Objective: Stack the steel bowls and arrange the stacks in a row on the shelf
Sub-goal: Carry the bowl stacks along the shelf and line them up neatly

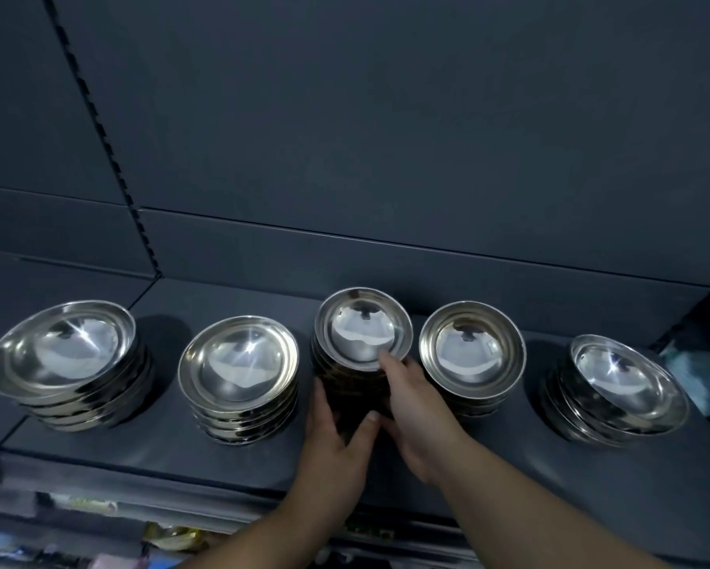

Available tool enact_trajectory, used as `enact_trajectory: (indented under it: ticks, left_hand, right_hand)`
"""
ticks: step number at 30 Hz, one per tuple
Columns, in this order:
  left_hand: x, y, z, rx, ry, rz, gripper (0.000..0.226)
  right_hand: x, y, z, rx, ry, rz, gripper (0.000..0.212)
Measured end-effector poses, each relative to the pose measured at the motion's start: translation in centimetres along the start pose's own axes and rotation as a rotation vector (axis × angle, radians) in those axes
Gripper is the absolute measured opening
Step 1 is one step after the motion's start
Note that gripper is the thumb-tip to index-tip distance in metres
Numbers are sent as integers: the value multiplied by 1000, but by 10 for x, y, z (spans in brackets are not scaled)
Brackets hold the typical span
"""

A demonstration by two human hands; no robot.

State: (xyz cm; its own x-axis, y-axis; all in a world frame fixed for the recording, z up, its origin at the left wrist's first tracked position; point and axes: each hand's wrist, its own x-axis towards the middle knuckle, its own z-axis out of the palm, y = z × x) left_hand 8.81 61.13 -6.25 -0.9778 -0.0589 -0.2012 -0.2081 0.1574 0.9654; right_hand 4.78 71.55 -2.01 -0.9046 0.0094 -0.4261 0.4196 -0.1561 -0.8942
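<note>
A dark shelf (230, 453) carries five bowl stacks in a row. Both hands cup the middle stack (363, 347), the tallest: the left hand (337, 441) wraps its near left side, fingers pressed against it, and the right hand (415, 416) holds the right side, one fingertip on the top rim. The right neighbour (472, 355) stands just beside it; a sideways nudge could knock it, and a lopsided push could probably tip the nested bowls.
</note>
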Motion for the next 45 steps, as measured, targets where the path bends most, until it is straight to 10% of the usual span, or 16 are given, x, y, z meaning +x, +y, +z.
enact_trajectory:
  ticks: [29, 45]
  left_hand:
    - [-60, 27, -22, -17, 110, -37, 35]
    - [-33, 42, -34, 35, 27, -4, 64]
  right_hand:
    - [-77, 13, -39, -59, 52, 114, 46]
    - [-80, 0, -56, -390, 79, -123, 50]
